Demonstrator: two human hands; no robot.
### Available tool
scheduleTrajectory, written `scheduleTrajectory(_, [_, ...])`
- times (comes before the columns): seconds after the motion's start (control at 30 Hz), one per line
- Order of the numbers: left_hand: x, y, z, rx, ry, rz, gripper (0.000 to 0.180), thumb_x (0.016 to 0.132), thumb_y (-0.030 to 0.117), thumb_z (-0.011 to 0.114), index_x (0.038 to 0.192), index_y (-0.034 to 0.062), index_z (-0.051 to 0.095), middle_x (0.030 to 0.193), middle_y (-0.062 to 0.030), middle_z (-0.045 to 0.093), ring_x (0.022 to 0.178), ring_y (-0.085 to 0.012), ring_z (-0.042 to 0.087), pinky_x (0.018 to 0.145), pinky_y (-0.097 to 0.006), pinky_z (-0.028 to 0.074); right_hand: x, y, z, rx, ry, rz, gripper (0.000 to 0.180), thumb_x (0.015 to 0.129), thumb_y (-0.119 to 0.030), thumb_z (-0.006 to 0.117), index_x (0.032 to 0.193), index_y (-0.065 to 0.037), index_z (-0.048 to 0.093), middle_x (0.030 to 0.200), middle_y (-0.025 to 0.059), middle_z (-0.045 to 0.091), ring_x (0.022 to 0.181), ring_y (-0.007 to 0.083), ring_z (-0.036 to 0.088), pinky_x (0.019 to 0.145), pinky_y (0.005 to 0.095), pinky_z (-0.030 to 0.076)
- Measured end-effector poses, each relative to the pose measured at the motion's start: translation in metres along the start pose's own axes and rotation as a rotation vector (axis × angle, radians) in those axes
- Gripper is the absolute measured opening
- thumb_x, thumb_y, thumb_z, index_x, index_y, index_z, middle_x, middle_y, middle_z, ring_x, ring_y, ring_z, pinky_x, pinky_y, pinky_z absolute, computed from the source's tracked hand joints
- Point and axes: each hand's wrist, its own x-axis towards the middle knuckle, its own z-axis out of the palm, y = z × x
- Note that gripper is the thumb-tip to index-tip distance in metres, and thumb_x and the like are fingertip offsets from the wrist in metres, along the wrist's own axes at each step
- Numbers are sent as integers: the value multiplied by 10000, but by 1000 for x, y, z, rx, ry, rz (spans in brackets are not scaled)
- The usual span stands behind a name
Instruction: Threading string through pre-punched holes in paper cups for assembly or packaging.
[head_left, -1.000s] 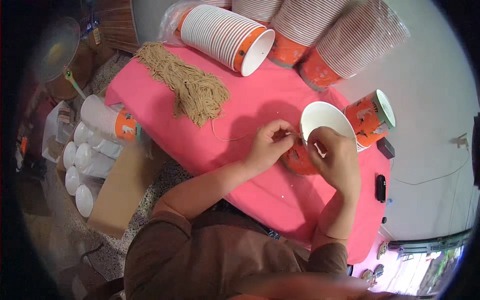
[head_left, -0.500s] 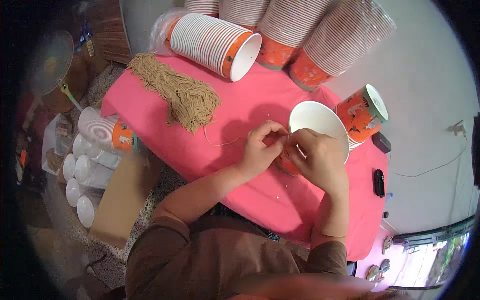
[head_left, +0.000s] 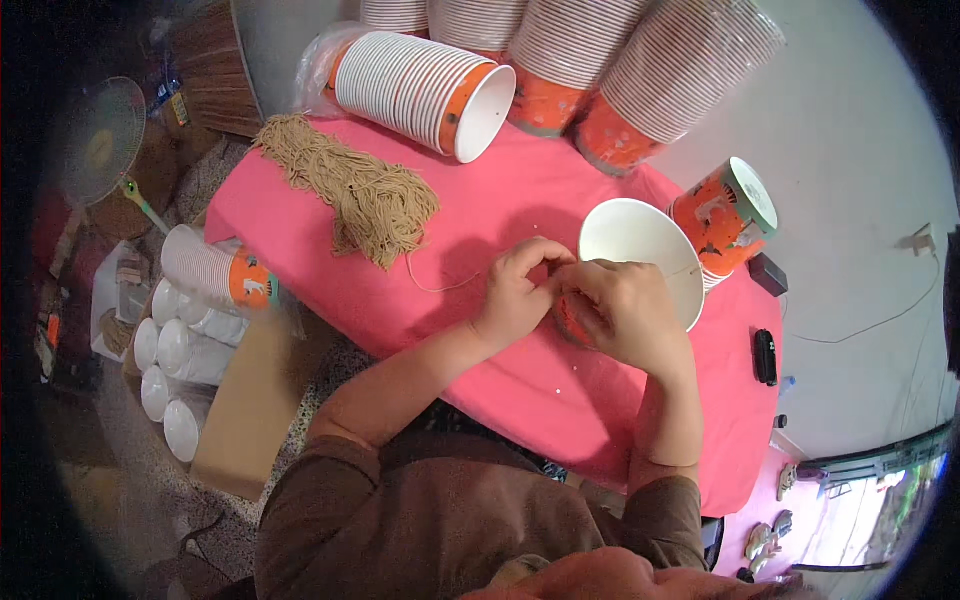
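String bundle: a tan bundle of string [head_left: 362, 190] is lying at the far left of the pink table [head_left: 500, 390], its long axis running from far-left to near-right, well apart from both hands.

Loose strand: one thin string [head_left: 436, 285] is trailing from the bundle's near end, curving rightward toward the left hand.

Left hand: the left hand [head_left: 517, 296] is resting on the table just left of the cup, fingers [head_left: 535, 255] curled and pressed together at the tips, apparently pinching the strand's end; the pinch itself is too small to be sure of.

Cup: the orange-and-white paper cup [head_left: 640, 250] is lying tilted with its white mouth facing up and left, its orange base tucked under the right hand. It is sitting right of centre on the table, touching both hands.

Right hand: the right hand [head_left: 625, 315] is wrapping over the cup's near side, fingers [head_left: 585, 290] bent and closing on its wall just beside the left fingertips.

Key relation: the cup's rim is lying just right of and beyond the left fingertips, and the strand is coming in from the left, so the left hand is nearer the string and the right nearer the cup.

Surroundings: sleeves of stacked cups [head_left: 420, 90] are lying along the far edge, and another orange cup [head_left: 725, 215] is standing to the right.
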Motion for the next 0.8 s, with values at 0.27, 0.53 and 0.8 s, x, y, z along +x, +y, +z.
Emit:
scheduleTrajectory(0.27, [1,-4,3,-250,-37,-266,113,775,-34,643,880,0,616,818,-63,659,775,-128,631,690,-268,500,2,4,-1,57,3,-20,120,733,-142,652,820,-68,619,670,154,612,635,347,616,584,440,484])
scheduleTrajectory(0.53, [18,-16,-19,-79,-292,-243,174,823,-61,593,989,-10,607,946,-33,625,861,-93,583,763,-245,482,-19,-7,-16,-336,-97,122,91,669,-130,686,713,-78,626,614,97,602,600,301,599,561,402,443])
scheduleTrajectory(0.8, [52,-4,-12,226,-468,292,138,880,91,560,1010,55,589,1280,-117,517,1111,-308,556,903,-383,485,-43,-11,-17,-317,-48,145,127,682,-95,655,786,-59,590,694,110,578,657,308,594,592,396,452])
